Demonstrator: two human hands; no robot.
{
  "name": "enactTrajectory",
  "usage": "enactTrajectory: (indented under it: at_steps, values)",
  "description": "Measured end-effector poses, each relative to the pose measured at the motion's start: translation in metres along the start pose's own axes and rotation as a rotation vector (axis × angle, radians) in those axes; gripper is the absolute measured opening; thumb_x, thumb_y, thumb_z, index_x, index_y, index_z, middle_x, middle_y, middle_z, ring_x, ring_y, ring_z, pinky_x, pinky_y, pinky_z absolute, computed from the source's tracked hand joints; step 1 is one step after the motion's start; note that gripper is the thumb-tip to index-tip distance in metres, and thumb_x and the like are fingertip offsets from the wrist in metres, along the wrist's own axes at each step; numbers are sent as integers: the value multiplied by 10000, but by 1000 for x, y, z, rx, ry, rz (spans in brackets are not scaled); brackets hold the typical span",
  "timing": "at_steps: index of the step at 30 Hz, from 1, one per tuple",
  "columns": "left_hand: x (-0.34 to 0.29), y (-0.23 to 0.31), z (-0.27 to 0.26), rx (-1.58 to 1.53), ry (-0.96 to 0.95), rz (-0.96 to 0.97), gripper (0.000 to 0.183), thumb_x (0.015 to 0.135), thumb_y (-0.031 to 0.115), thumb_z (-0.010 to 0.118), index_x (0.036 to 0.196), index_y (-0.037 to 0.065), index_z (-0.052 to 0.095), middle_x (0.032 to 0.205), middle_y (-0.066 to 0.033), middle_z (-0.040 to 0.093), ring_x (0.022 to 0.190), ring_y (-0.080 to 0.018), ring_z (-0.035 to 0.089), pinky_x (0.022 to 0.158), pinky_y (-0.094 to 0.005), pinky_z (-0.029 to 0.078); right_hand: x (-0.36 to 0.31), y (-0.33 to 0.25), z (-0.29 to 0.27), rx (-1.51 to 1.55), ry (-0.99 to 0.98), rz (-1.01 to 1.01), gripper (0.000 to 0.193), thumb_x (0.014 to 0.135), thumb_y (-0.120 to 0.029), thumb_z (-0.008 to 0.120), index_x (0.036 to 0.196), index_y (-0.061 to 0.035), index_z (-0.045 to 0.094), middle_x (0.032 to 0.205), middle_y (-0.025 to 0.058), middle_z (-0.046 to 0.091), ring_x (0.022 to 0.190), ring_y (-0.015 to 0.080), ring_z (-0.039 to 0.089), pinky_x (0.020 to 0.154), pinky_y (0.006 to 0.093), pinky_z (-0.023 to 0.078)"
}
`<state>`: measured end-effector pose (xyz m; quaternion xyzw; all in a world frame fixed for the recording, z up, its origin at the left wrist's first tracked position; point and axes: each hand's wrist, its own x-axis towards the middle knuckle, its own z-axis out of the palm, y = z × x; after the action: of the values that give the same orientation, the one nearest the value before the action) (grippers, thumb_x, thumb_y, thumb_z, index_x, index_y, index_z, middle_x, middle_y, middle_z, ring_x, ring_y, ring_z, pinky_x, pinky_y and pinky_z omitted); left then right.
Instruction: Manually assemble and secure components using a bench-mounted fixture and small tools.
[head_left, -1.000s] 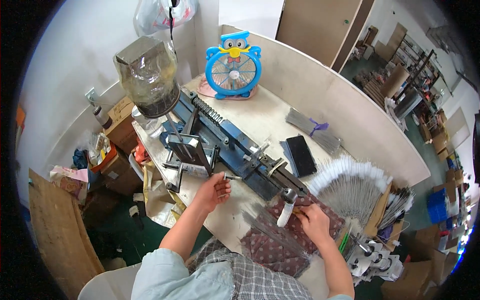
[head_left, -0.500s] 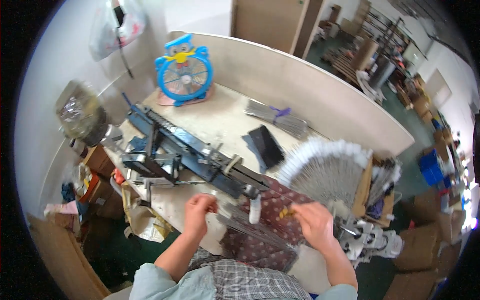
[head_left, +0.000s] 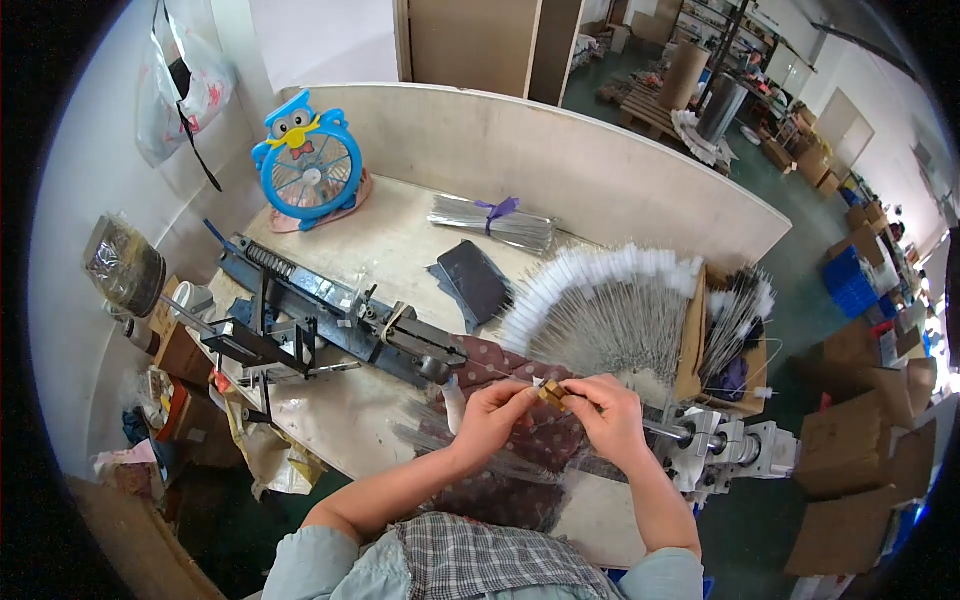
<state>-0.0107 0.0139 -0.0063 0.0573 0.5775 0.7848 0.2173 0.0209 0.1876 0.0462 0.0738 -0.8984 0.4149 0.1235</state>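
Note:
Both hands meet in front of me above a dark red dotted cloth (head_left: 480, 360). My right hand (head_left: 608, 415) is pinched on a small brass-coloured block (head_left: 552, 393). My left hand (head_left: 492, 418) is closed with thumb and finger against the block's left side. A small white piece (head_left: 537, 381) shows at the left fingertips, partly hidden. A thin wire (head_left: 492, 370) runs from the long dark metal bench device (head_left: 340, 310) toward the block. Beside my left hand, a white cylindrical handle (head_left: 454, 404) hangs at the device's near end.
A fan of thin wires with white ends (head_left: 610, 320) lies to the right, beside a cardboard box (head_left: 690, 350) of more wires. Metal machinery (head_left: 740, 450) stands at the right. Farther back are a black phone-like slab (head_left: 475, 282), a tied wire bundle (head_left: 490, 218) and a blue fan (head_left: 312, 175).
My hands were apart and have come together at the brass-coloured block. The left moved right, bringing a small white piece; the right kept hold of the block. The whole view has shifted.

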Motion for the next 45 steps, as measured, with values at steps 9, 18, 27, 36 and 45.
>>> enactTrajectory:
  at_steps: [9,18,27,36,45]
  values:
    - [2,1,-9,-114,111,-45,194,890,185,556,956,9,604,787,-29,611,642,-71,527,573,-210,414,3,-1,-5,-121,-86,-215,171,718,-109,669,885,-73,660,785,53,626,712,236,557,652,336,432]
    - [-6,21,-19,-313,247,-154,170,885,221,569,896,51,572,771,-21,602,612,-75,514,589,-208,426,53,-20,52,-271,6,-211,115,738,-149,645,820,-70,662,723,69,593,703,260,558,624,350,439]
    - [-11,14,-23,-244,221,-67,255,921,272,496,917,23,550,736,-44,577,621,-103,542,596,-234,451,51,-19,41,28,-206,103,214,801,-254,593,889,-76,673,749,102,603,728,258,577,637,349,446]
    - [-5,18,-19,-496,274,-89,454,954,417,327,1084,23,511,976,-108,594,910,-198,578,846,-339,429,39,-30,52,-176,-77,-22,260,752,-284,651,915,-82,667,823,57,618,810,226,570,689,346,454]
    - [-8,13,-11,-652,299,1,335,956,330,359,1054,52,519,1008,-66,586,931,-175,565,838,-339,430,39,-38,69,-438,191,-263,341,661,-288,719,934,-97,647,919,-3,606,901,195,538,731,347,423]
